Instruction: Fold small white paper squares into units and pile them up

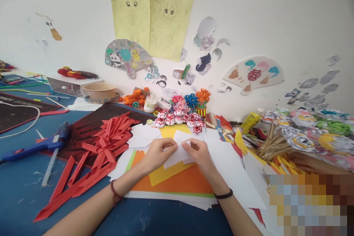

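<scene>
A paper stack [182, 181] lies on the table [132, 219]; over it, a sheet [176, 157] is in the left hand [159, 152] and right hand [199, 153]. Left of the stack lie folded strips [109, 142], then a glue gun [55, 143]. Behind it sit paper flowers [179, 118], with a bowl [100, 91] behind-left and a bottle [251, 121] behind-right. Sticks [273, 143] lie to its right.

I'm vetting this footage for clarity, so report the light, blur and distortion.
Head view: soft, diffuse light, without harsh shadows around the left hand and right hand pinching white paper; head view, right edge: paper flowers look stretched and somewhat soft; head view, lower right: a pixelated block hides whatever lies there.
</scene>
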Demonstrator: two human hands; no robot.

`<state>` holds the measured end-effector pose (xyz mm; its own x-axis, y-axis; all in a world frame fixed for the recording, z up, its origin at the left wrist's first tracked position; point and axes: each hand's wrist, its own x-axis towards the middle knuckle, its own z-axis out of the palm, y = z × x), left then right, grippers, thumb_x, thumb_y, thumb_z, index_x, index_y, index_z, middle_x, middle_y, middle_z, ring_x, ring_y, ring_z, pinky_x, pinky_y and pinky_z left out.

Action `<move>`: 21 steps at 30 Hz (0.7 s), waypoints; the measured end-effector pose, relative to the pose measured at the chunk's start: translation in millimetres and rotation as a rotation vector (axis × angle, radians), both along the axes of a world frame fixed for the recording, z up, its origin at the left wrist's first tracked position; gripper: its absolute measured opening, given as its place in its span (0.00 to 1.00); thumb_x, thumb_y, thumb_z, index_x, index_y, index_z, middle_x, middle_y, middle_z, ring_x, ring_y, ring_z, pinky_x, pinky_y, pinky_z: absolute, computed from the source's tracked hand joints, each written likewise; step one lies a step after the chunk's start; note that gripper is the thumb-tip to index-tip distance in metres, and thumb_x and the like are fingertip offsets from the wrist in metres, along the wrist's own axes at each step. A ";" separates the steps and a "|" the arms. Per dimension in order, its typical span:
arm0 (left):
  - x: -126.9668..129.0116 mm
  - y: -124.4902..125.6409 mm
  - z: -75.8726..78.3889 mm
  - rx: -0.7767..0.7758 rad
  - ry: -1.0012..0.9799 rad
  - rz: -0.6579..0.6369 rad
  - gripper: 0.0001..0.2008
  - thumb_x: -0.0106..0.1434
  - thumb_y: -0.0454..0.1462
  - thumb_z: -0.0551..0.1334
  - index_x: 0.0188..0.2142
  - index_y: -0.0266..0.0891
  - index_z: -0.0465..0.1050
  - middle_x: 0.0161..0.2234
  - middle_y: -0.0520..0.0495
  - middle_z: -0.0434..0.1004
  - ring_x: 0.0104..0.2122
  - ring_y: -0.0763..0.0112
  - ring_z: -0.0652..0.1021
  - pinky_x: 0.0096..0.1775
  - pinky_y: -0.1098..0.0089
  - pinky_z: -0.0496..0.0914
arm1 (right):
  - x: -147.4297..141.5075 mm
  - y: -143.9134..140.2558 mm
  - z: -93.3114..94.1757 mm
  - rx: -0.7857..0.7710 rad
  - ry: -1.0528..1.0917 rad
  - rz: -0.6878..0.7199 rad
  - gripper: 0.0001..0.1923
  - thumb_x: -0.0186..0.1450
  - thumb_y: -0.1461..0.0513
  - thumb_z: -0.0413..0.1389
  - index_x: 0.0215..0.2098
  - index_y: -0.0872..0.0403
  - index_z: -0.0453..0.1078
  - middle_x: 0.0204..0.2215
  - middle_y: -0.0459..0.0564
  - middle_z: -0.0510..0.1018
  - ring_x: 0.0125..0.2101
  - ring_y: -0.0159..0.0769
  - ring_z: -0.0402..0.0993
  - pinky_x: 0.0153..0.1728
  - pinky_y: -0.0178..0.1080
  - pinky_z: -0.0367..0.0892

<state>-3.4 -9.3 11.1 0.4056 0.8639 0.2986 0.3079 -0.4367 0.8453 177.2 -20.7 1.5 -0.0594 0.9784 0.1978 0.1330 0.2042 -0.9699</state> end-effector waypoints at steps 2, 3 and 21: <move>-0.1 1.0 -0.8 -0.057 -0.001 -0.067 0.13 0.61 0.41 0.53 0.30 0.36 0.73 0.27 0.49 0.74 0.28 0.71 0.71 0.30 0.74 0.62 | 1.6 0.0 -0.5 0.000 -0.017 -0.011 0.16 0.56 0.51 0.59 0.22 0.55 0.68 0.20 0.43 0.68 0.22 0.31 0.62 0.23 0.33 0.57; 0.1 1.2 -1.4 -0.082 -0.006 -0.097 0.12 0.60 0.40 0.53 0.29 0.36 0.71 0.26 0.50 0.73 0.27 0.72 0.69 0.28 0.74 0.61 | 2.3 0.0 -0.4 0.002 -0.030 -0.011 0.17 0.57 0.51 0.58 0.21 0.55 0.67 0.18 0.42 0.66 0.21 0.30 0.60 0.22 0.33 0.55; 0.3 7.5 -14.6 -0.231 -0.059 -0.168 0.12 0.56 0.34 0.50 0.18 0.37 0.62 0.18 0.53 0.66 0.21 0.76 0.66 0.25 0.74 0.58 | 44.3 18.9 -2.4 0.125 0.127 -0.411 0.16 0.56 0.54 0.59 0.21 0.56 0.64 0.17 0.41 0.62 0.20 0.28 0.55 0.20 0.32 0.51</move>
